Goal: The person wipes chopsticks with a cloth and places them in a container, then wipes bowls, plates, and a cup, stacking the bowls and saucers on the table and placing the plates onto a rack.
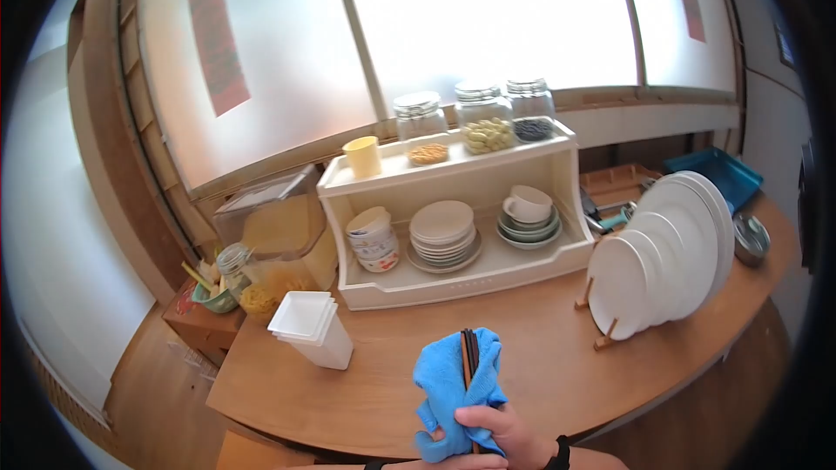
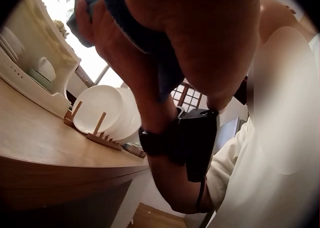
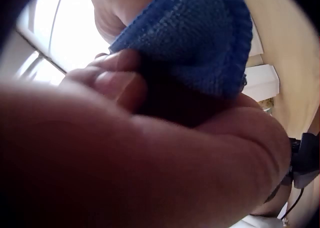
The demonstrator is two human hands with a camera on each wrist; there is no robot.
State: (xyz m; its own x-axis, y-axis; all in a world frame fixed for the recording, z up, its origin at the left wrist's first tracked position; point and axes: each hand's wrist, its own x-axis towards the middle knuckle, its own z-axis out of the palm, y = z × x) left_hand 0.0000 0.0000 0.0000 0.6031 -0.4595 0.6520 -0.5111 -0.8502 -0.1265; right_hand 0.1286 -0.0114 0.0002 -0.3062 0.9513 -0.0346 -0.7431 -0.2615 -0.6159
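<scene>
A bundle of dark and reddish-brown chopsticks point(image 1: 470, 357) stands upright, wrapped in a blue cloth point(image 1: 442, 383), above the front edge of the table. My right hand point(image 1: 514, 435) grips the cloth around the chopsticks, thumb laid across the front. Low on the bundle, my left hand point(image 1: 470, 462) holds the cloth from below, mostly hidden by it. In the right wrist view, curled fingers point(image 3: 120, 88) lie against the ribbed edge of the cloth point(image 3: 205, 38). The lower ends of the chopsticks are largely hidden by cloth and hands.
White nested containers point(image 1: 318, 331) stand left on the wooden table point(image 1: 383, 383). Behind is a cream shelf point(image 1: 461, 292) with bowls, plates, jars and a yellow cup point(image 1: 362, 157). On the right, a wooden rack holds white plates point(image 1: 618, 283), near a teal tray point(image 1: 714, 176).
</scene>
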